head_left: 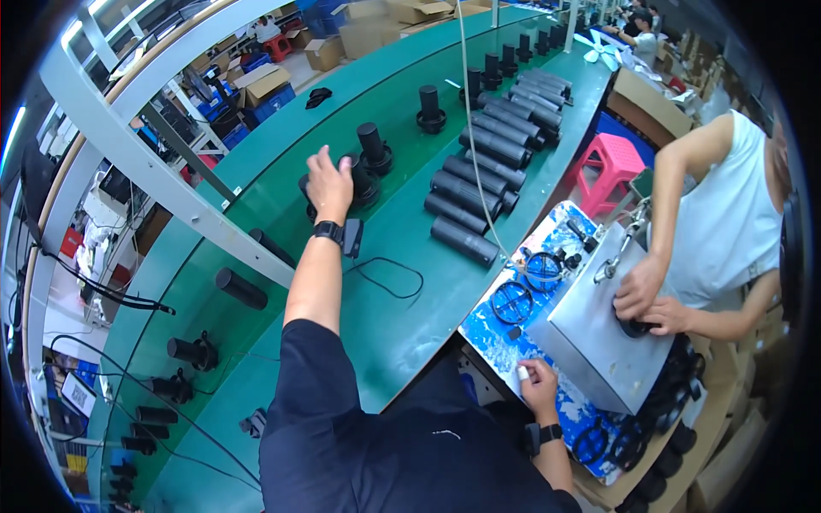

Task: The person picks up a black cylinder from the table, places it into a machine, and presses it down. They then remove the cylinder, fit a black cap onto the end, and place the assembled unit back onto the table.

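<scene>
My left hand (329, 184) reaches out over the green conveyor with its fingers apart. It is right beside an upright black cylinder with a round flared base (363, 184), and another dark part shows partly behind the hand. My right hand (539, 389) is at the near edge of a blue, paint-worn table (569, 376), its fingers loosely bent and a small white covering or object at one fingertip. I see nothing else in it. Close by on that table are black ring-shaped frames (511, 303) and a metal box fixture (599, 333).
Black tubes (463, 242) lie in rows on the green bench to the right. More upright black parts (430, 111) stand along the conveyor. At the right, a co-worker's hands (646, 303) work on a black part at the fixture. A white post (171, 188), hanging cables and a pink stool (609, 167) are around.
</scene>
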